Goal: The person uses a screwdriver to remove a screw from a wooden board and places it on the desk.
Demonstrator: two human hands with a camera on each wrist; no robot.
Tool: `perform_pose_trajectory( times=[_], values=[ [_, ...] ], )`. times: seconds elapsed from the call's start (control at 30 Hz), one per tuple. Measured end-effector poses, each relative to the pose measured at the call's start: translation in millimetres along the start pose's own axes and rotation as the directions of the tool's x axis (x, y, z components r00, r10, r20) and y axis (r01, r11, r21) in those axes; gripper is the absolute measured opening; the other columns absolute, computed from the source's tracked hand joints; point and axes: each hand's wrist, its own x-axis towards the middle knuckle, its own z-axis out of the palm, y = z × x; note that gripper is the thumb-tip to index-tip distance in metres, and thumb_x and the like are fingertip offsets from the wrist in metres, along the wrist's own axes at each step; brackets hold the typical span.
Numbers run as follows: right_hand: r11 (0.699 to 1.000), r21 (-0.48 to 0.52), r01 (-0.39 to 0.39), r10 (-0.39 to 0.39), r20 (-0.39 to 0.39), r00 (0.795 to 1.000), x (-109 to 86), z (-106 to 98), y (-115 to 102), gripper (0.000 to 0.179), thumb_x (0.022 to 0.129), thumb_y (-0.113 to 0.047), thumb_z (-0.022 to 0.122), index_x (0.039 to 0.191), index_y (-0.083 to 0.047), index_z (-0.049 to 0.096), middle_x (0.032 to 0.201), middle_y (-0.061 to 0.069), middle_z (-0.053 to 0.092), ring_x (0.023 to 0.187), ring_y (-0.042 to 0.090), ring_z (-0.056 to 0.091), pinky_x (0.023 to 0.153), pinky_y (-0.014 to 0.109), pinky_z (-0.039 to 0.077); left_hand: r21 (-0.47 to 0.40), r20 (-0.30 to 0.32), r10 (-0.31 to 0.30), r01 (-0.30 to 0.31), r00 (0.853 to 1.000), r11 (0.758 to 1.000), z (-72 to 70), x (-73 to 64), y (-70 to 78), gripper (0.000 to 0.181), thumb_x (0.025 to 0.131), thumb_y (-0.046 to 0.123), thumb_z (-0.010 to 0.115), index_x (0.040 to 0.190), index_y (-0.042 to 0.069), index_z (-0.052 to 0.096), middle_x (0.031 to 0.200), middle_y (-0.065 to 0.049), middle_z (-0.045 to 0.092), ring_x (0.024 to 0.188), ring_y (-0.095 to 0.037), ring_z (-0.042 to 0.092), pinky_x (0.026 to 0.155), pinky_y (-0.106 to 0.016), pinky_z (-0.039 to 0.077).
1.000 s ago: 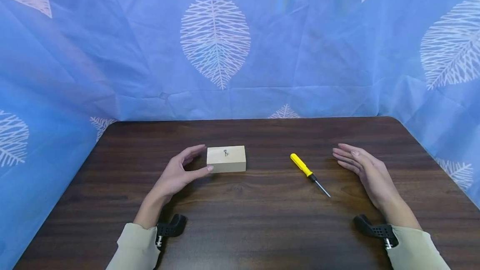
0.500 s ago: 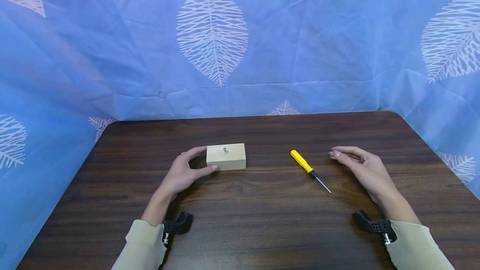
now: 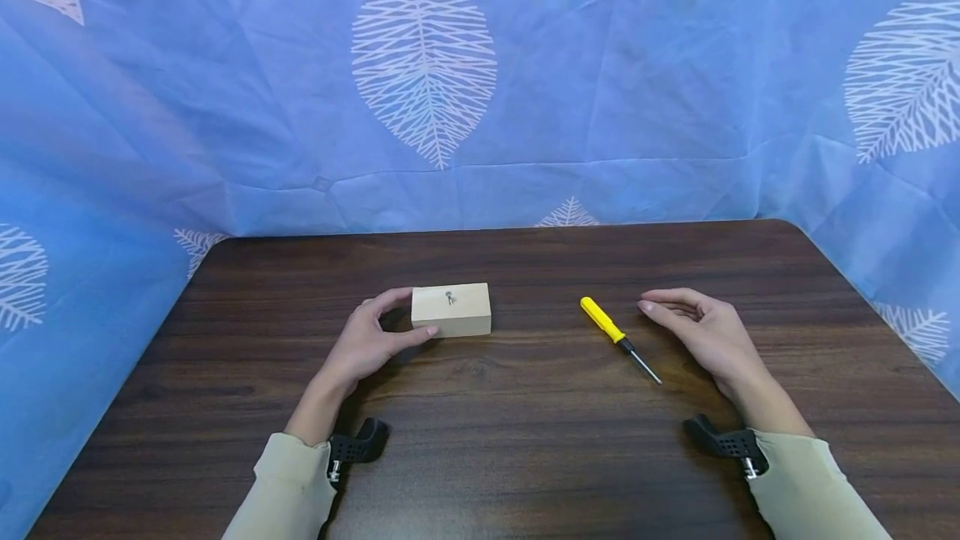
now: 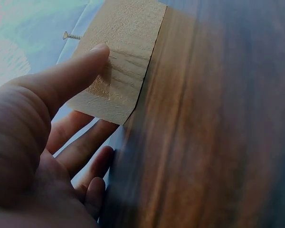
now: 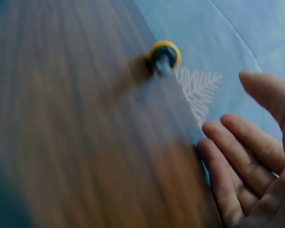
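A pale wooden block (image 3: pixel 463 315) lies on the table, with a small screw (image 3: pixel 450 298) standing up from its top. My left hand (image 3: pixel 362 347) holds the block's left end, its thumb (image 4: pixel 92 61) against the near face and the fingers reaching behind. To the right lies a screwdriver (image 3: pixel 617 337) with a yellow handle, its metal tip toward me. My right hand (image 3: pixel 708 338) is just right of the screwdriver, apart from it, with relaxed fingers and nothing in them. In the right wrist view the screwdriver (image 5: pixel 164 58) shows end-on and blurred.
The dark wood-grain table (image 3: pixel 480 440) ends at a far edge with rounded corners. Behind and beside it hangs a blue cloth (image 3: pixel 285 90) with white leaf prints. A black wrist mount (image 3: pixel 362 442) sits on each wrist.
My right hand has moved left toward the screwdriver, its fingers bending a little. My left thumb has slid slightly right along the block's near face. The view has shifted slightly.
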Motion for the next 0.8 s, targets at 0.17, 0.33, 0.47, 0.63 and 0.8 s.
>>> perform_pose_trajectory(
  times=[0.17, 0.33, 0.47, 0.63, 0.8],
  values=[
    [0.998, -0.018, -0.053, 0.052, -0.015, 0.999, 4.3, 9, -10, 0.066, 0.096, -0.07, 0.068, 0.14, -0.02, 0.072, 0.132, -0.002, 0.073, 0.105, 0.003, 0.065, 0.086, 0.027, 0.054, -0.008, 0.002, -0.008, 0.008, 1.0, 1.0, -0.3, -0.5, 0.1, 0.077, 0.092, 0.041, 0.087, 0.158, 0.017, 0.055, 0.166, -0.012, 0.049, 0.161, -0.04, 0.032, 0.127, -0.069, 0.029],
    [0.995, -0.058, -0.083, 0.082, -0.026, 0.996, 5.7, 18, -21, 0.069, 0.096, -0.07, 0.069, 0.136, -0.015, 0.074, 0.129, 0.009, 0.075, 0.109, 0.022, 0.065, 0.085, 0.032, 0.05, -0.016, 0.0, -0.013, 0.013, 1.0, 1.0, -0.3, -0.5, 1.3, 0.078, 0.091, 0.041, 0.088, 0.158, 0.016, 0.054, 0.166, -0.012, 0.049, 0.161, -0.039, 0.032, 0.128, -0.069, 0.029],
    [0.99, -0.127, -0.055, 0.054, -0.009, 0.999, 7.2, 24, -31, 0.066, 0.096, -0.067, 0.072, 0.131, -0.011, 0.076, 0.123, 0.014, 0.078, 0.105, 0.027, 0.069, 0.08, 0.032, 0.051, -0.017, -0.005, -0.007, 0.007, 1.0, 1.0, -0.6, -0.7, 2.2, 0.079, 0.091, 0.041, 0.088, 0.158, 0.016, 0.055, 0.165, -0.012, 0.051, 0.16, -0.039, 0.034, 0.128, -0.068, 0.03],
    [0.981, -0.193, -0.026, 0.03, 0.022, 0.999, 9.4, 30, -40, 0.062, 0.093, -0.065, 0.076, 0.123, -0.011, 0.079, 0.114, 0.012, 0.081, 0.097, 0.025, 0.071, 0.074, 0.031, 0.051, -0.005, -0.009, -0.009, 0.009, 1.0, 1.0, 0.2, -0.7, 1.2, 0.078, 0.092, 0.041, 0.087, 0.158, 0.016, 0.054, 0.165, -0.012, 0.05, 0.16, -0.039, 0.034, 0.127, -0.069, 0.031],
    [0.973, -0.23, -0.022, 0.031, 0.033, 0.999, 11.8, 36, -46, 0.057, 0.089, -0.064, 0.081, 0.113, -0.013, 0.079, 0.101, 0.006, 0.08, 0.086, 0.021, 0.066, 0.069, 0.032, 0.049, -0.003, -0.012, -0.014, 0.014, 1.0, 1.0, 1.0, -1.1, 0.5, 0.078, 0.092, 0.041, 0.087, 0.159, 0.017, 0.054, 0.165, -0.013, 0.05, 0.16, -0.04, 0.033, 0.126, -0.07, 0.031]
  ],
)
